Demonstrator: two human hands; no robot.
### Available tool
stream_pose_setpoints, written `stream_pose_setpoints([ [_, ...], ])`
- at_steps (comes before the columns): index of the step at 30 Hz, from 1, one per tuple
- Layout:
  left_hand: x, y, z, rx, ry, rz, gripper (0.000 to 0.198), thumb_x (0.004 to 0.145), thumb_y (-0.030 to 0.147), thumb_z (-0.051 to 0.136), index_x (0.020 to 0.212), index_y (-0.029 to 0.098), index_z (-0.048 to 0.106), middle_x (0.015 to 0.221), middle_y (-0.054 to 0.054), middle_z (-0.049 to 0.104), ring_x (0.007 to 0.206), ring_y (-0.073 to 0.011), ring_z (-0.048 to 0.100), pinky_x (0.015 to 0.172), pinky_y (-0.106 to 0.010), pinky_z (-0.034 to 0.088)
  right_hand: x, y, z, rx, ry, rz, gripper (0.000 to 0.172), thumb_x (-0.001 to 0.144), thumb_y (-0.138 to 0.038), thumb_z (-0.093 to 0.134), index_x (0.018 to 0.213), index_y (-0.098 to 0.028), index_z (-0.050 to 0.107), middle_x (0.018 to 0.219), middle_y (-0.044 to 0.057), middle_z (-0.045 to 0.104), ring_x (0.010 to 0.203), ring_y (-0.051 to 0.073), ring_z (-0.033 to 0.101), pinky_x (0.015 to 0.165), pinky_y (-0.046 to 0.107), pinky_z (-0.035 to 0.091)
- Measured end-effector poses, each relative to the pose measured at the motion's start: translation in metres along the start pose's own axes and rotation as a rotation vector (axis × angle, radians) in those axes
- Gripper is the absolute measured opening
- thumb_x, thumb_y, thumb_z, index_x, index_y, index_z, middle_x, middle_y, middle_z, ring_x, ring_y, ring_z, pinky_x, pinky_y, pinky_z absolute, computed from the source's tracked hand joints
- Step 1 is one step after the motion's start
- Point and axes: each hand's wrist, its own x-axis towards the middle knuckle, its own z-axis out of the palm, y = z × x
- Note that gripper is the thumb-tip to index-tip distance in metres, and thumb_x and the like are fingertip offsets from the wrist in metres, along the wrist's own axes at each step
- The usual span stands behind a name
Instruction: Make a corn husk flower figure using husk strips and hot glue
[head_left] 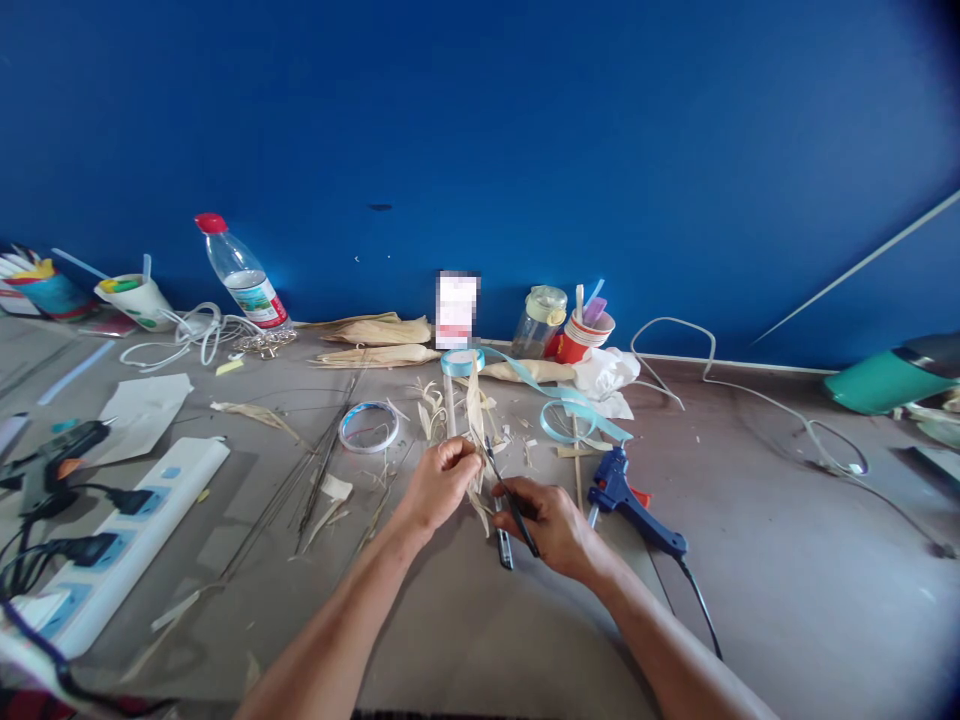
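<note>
In the middle of the table, my left hand (448, 482) is closed, thumb and forefinger pinching a pale strip of dried corn husk (475, 408). My right hand (553, 525) grips slim black tweezers (519, 515) like a pen, their tips close to the husk at my left fingertips. Beneath my right fingers lies a clear-bodied pen or cutter (504, 548), its upper part partly covered. Small husk scraps are scattered around both hands.
A blue glue gun (634, 505) lies right of my right hand, near unrolled light-blue ribbon (568, 400). Left are a tape roll (368, 428), thin wires (319, 475) and a power strip (142, 530). A water bottle (247, 280) and red paper cups (581, 338) stand along the wall.
</note>
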Motion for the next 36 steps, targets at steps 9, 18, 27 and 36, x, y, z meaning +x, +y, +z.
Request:
stream_pose_setpoints([
  [9,0.000,-0.003,-0.001,0.086,0.024,0.049,0.019,0.073,0.028,0.048,0.058,0.018,0.044,0.053,0.006,0.033,0.051,-0.0084,0.031,0.047,-0.021,0.024,0.000,-0.002,-0.001,-0.035,0.010,0.011,0.030,0.075,-0.040,0.059,0.090,-0.014,0.062,0.055,-0.006,0.039,0.051,0.008,0.032,0.048,0.020,0.030],
  [18,0.000,-0.002,-0.002,0.175,0.030,0.095,0.019,0.075,0.028,0.046,0.058,0.018,0.042,0.054,0.006,0.032,0.051,-0.0088,0.031,0.048,-0.021,0.024,0.001,0.000,-0.003,-0.069,0.007,-0.008,0.029,0.075,-0.040,0.059,0.089,-0.015,0.063,0.054,-0.006,0.038,0.051,0.008,0.031,0.049,0.020,0.029],
  [27,0.002,-0.001,-0.003,0.290,0.157,0.186,0.019,0.076,0.025,0.047,0.059,0.018,0.051,0.060,0.003,0.046,0.058,-0.0105,0.042,0.057,-0.021,0.032,0.002,0.001,-0.008,-0.036,-0.015,0.011,0.026,0.075,-0.040,0.058,0.085,-0.016,0.061,0.056,-0.006,0.036,0.051,0.009,0.030,0.049,0.021,0.026],
  [36,0.007,-0.008,-0.004,0.157,0.083,0.119,0.018,0.081,0.032,0.049,0.073,0.018,0.056,0.065,0.000,0.059,0.063,-0.0137,0.056,0.062,-0.023,0.041,0.003,0.002,-0.011,-0.067,-0.011,-0.012,0.022,0.078,-0.037,0.055,0.077,-0.016,0.059,0.057,-0.005,0.037,0.055,0.009,0.031,0.050,0.020,0.027],
])
